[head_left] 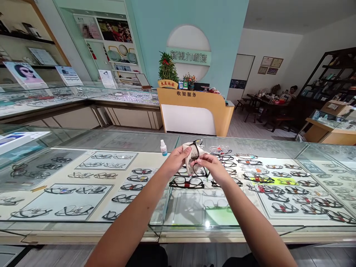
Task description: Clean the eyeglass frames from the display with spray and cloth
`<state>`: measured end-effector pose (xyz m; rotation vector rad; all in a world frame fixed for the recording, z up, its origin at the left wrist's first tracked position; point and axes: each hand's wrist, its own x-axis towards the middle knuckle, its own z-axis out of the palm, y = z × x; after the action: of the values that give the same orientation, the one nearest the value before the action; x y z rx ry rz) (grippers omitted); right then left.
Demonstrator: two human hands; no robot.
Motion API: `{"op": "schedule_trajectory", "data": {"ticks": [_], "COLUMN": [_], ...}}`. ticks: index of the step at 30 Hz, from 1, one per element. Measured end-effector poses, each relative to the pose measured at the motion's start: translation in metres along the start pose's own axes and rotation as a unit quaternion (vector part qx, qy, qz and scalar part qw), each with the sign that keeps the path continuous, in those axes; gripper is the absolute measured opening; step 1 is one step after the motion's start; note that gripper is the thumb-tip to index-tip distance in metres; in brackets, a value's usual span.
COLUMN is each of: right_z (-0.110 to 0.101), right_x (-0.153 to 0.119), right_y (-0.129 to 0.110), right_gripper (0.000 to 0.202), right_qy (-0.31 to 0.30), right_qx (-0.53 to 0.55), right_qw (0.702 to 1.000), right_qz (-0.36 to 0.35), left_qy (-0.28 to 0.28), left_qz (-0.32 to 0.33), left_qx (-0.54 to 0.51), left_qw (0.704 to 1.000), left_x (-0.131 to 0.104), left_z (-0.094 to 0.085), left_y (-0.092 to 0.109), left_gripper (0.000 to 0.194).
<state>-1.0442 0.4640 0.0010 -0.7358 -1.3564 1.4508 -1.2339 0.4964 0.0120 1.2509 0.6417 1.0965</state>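
Above the glass counter my left hand [179,157] is closed on a pale cloth [190,151], which is folded around part of a pair of dark-framed glasses [198,151]. My right hand [213,165] pinches the same glasses from the right, with one lens hanging below the fingers. A small white bottle with a blue label [164,148] stands upright on the glass, left of my left hand. Under the glass, just below my hands, lies a black pair of glasses with a red tag [187,182].
The glass display counter [167,232] spans the view, with several rows of glasses inside. Behind it stands a wooden cashier desk [194,97] with a plant [167,68]. A person [292,92] sits at a table at the back right.
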Motion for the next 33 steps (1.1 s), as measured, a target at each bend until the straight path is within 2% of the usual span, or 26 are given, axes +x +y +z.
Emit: {"op": "schedule_trajectory", "data": {"ticks": [3, 6, 10, 13, 18, 23, 25, 27, 30, 33], "right_z": [-0.003, -0.001, 0.005, 0.005, -0.004, -0.004, 0.000, 0.004, 0.005, -0.001], "right_x": [0.000, 0.000, -0.002, -0.002, -0.001, 0.001, 0.000, -0.001, -0.002, -0.001], "right_y": [-0.001, 0.001, 0.002, 0.000, -0.004, -0.002, -0.001, -0.002, -0.003, -0.003], "right_gripper": [0.028, 0.027, 0.028, 0.028, 0.028, 0.032, 0.033, 0.033, 0.033, 0.030], "right_qy": [0.002, -0.009, -0.032, -0.035, 0.002, 0.009, 0.001, -0.015, -0.022, -0.008], "right_qx": [0.006, 0.005, -0.002, -0.008, -0.009, 0.003, -0.005, -0.018, -0.026, -0.025], "right_qw": [1.000, 1.000, 0.999, 0.999, 1.000, 1.000, 1.000, 1.000, 0.999, 1.000], "right_qz": [-0.006, -0.008, -0.009, -0.009, -0.011, 0.000, 0.003, 0.006, 0.011, 0.006], "left_qy": [-0.028, -0.024, 0.051, 0.096, 0.065, 0.015, 0.028, 0.067, 0.110, 0.071], "left_qz": [0.011, 0.039, 0.036, 0.047, 0.034, 0.029, 0.047, 0.061, 0.060, 0.036], "left_qx": [0.015, 0.047, 0.057, 0.061, 0.050, 0.022, 0.026, 0.029, 0.034, 0.032], "left_qw": [0.999, 0.998, 0.996, 0.992, 0.996, 0.999, 0.998, 0.995, 0.992, 0.996], "left_x": [0.000, -0.002, -0.006, -0.004, 0.002, -0.001, -0.003, -0.003, -0.001, 0.002], "left_z": [-0.006, 0.001, 0.013, 0.012, 0.000, 0.008, 0.014, 0.017, 0.013, 0.003], "left_y": [0.005, 0.002, -0.007, -0.011, -0.008, -0.002, -0.004, -0.008, -0.013, -0.012], "left_gripper": [0.051, 0.047, 0.047, 0.051, 0.057, 0.056, 0.052, 0.050, 0.052, 0.054]}}
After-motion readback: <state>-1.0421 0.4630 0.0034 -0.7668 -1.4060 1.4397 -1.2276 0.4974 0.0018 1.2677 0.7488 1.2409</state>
